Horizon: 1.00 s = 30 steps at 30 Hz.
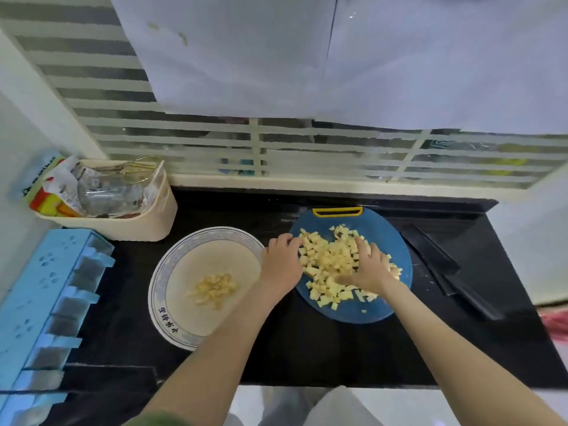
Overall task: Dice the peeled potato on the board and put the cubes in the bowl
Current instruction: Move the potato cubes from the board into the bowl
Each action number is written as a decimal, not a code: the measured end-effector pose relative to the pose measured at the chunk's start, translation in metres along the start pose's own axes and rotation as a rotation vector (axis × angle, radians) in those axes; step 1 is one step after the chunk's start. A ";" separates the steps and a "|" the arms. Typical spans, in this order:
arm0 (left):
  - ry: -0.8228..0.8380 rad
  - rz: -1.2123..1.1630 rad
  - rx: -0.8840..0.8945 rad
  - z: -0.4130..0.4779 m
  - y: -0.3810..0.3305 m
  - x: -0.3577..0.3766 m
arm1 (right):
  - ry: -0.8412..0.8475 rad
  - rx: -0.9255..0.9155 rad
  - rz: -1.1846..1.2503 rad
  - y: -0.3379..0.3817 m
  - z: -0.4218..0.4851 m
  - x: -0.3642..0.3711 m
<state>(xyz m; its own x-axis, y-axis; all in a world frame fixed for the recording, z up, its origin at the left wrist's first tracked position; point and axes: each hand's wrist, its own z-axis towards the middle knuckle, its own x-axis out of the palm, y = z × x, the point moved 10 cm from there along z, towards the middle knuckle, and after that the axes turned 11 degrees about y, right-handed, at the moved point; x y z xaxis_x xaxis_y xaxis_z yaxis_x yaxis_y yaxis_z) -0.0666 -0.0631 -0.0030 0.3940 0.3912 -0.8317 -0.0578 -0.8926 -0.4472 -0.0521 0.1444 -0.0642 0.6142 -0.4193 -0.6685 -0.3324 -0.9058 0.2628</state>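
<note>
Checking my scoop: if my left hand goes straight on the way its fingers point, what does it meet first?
The potato cubes on the blue board. The left hand seems to have its fingertips at the pile's edge, though contact is unclear.

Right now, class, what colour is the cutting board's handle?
Yellow handle, blue board; clearest in the head view.

The right hand (370, 267) covers some potato cubes (330, 259); lettering on the bowl (156, 290) rim is unreadable; the blue rack (46, 287) runs off the left edge.
</note>
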 end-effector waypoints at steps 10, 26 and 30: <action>0.067 0.001 0.031 0.012 -0.047 0.032 | -0.129 -0.140 -0.189 -0.046 0.006 0.014; -0.008 -0.036 -0.009 0.019 -0.025 0.037 | -0.169 -0.153 0.015 -0.042 0.035 -0.020; -0.069 -0.061 -0.029 0.014 -0.013 0.023 | -0.266 -0.196 0.181 -0.028 0.022 -0.031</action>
<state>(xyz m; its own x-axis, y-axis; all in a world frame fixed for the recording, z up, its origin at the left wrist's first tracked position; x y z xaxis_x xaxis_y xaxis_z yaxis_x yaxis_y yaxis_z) -0.0701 -0.0398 -0.0209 0.3317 0.4585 -0.8245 -0.0088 -0.8724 -0.4887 -0.0772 0.1842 -0.0661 0.3424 -0.5666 -0.7494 -0.2593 -0.8237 0.5043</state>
